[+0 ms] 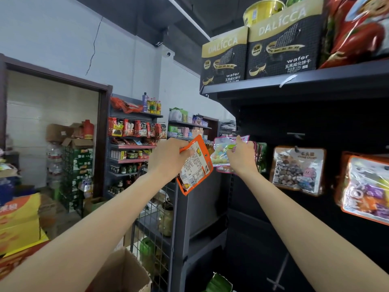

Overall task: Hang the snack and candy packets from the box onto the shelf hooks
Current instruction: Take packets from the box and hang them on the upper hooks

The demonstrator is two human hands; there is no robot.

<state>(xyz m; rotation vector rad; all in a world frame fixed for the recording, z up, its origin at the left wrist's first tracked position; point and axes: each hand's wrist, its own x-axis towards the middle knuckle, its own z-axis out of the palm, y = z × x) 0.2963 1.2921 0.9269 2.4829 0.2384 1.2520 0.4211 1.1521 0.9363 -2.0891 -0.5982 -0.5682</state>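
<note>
Hands are both up in front of me at the dark shelf. My left hand (168, 158) grips an orange snack packet (194, 165) by its top edge, with fingers curled round it, and the packet hangs down tilted. My right hand (241, 155) pinches a clear candy packet (221, 152) with pastel sweets inside, up at the left end of the shelf's back wall. The two packets sit just beside each other. To the right, a packet of stone candy (297, 170) hangs on a hook (295, 134), and farther right hangs another bright packet (366, 188). Near me at the bottom I see the open cardboard box (124, 272). Black wafer boxes (261, 49) stand on the top shelf (294, 82).
</note>
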